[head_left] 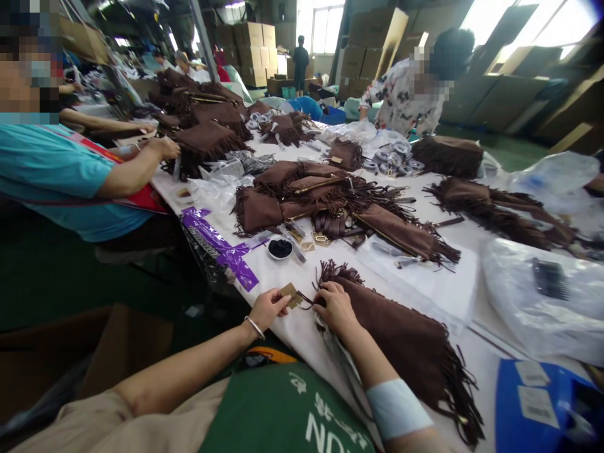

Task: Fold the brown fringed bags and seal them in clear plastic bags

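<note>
A brown fringed bag (pixel 391 321) lies flat before me at the table's near edge. My left hand (pixel 268 309) pinches a tan hang tag (pixel 289 294) just left of the bag. From the tag a thin dark cord (pixel 306 299) runs to my right hand (pixel 337 308). That hand rests at the bag's upper left corner, fingers curled in on the cord. What lies under its fingertips is partly hidden. Beyond my hands stands a small white bowl of black cords (pixel 280 248).
A pile of brown fringed bags (pixel 306 195) covers the table's middle. Purple tape (pixel 221 248) marks the left edge. Clear plastic bags (pixel 533 296) and a blue package (pixel 533 402) lie to the right. Co-workers sit left (pixel 70 176) and stand across (pixel 406 94). An open carton (pixel 117 352) stands lower left.
</note>
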### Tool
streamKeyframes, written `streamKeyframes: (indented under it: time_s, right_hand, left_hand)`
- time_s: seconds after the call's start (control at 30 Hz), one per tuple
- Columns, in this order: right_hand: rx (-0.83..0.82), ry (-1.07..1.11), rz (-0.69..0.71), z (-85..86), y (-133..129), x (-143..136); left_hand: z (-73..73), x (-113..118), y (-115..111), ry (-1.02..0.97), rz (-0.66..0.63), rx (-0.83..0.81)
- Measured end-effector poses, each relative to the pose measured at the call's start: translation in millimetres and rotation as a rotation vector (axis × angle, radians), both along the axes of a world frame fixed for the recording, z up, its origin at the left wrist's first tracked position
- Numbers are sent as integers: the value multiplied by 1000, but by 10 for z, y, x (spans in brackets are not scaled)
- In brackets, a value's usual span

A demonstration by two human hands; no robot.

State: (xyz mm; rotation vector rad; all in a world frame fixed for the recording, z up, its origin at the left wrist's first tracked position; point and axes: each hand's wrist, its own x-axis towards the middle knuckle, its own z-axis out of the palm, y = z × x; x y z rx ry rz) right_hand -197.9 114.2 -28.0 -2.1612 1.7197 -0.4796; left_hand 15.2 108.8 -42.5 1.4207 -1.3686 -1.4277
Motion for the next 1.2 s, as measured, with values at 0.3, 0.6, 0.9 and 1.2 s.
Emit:
streamKeyframes:
  time_s: [0.3, 0.6, 0.9, 1.2]
  right_hand:
    - [-127, -34, -67, -81, -75, 57]
    - [-351, -321, -373, 102, 220, -447]
    - [-240, 30, 83, -190, 1330, -384]
    - [-365, 212, -35, -515, 1520, -531]
  left_hand:
    - [-44, 39, 231, 43, 68, -58]
    - [218, -9, 342, -180, -281, -565]
    - [251, -931, 118, -330, -529, -771]
    - [303, -689, 96, -216, -515, -535]
